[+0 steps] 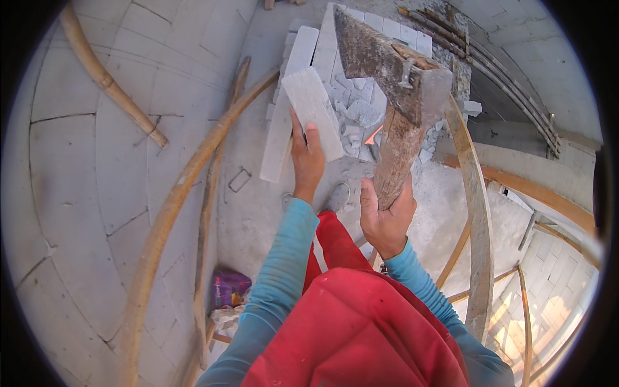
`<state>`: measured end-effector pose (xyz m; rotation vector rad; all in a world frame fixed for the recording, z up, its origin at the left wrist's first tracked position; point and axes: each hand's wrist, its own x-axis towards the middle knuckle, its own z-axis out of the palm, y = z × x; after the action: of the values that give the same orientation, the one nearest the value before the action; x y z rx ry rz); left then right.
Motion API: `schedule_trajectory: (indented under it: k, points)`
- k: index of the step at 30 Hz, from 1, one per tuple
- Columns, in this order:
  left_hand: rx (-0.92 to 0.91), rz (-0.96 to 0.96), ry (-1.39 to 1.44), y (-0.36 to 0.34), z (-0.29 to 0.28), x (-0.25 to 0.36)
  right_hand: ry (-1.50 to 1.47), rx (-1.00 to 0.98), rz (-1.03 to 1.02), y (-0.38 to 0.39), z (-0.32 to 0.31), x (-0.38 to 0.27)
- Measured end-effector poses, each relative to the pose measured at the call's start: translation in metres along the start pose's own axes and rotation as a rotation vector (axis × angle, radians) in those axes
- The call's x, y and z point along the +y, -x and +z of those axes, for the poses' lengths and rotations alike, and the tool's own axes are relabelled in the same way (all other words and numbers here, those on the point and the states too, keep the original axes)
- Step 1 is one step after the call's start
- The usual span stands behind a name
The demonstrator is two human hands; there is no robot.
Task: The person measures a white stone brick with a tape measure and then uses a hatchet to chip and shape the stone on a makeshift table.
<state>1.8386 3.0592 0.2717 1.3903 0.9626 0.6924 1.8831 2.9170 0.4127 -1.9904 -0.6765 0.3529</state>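
The pale block (pixel 313 103) lies tilted against a longer white block (pixel 278 142), the left hand (pixel 307 158) gripping its near end between thumb and fingers. Beside it, the right hand (pixel 388 216) closes its fingers around the handle of a raised hatchet (pixel 412 97). Broken chunks (pixel 363 113) lie beyond; a bent pole (pixel 184 177) stands left.

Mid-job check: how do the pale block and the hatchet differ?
Shape: the block is a straight-edged slab, while the hatchet has a head flaring to one side.
Colour: the block is plain and whitish; the hatchet has a dark, worn head and brown wooden handle.
Hold: the left hand grips the block's edge; the right hand wraps the hatchet's handle.
Shared: each is held in one hand.
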Motion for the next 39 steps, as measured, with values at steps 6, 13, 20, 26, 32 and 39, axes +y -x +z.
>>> schedule_trajectory:
  k: [6, 13, 20, 26, 32, 39]
  points:
    - [-0.039, -0.054, -0.004, -0.002, 0.009, -0.003, 0.124, -0.160, 0.123, 0.005, 0.015, 0.060]
    - [-0.020, -0.046, 0.006, -0.002, -0.003, 0.012, 0.059, -0.098, 0.088, -0.018, -0.004, -0.003]
    - [-0.045, -0.091, -0.083, 0.000, -0.005, -0.001, -0.036, 0.047, -0.079, -0.050, 0.020, -0.023]
    - [-0.070, -0.082, -0.068, -0.006, -0.002, 0.008, 0.229, -0.162, 0.083, -0.038, 0.026, 0.010]
    - [-0.081, -0.092, -0.073, -0.003, -0.010, 0.000, 0.086, -0.010, 0.033, -0.078, 0.023, -0.057]
    - [-0.107, -0.101, -0.022, -0.005, -0.005, 0.002, 0.296, -0.255, 0.207, -0.084, 0.034, 0.007]
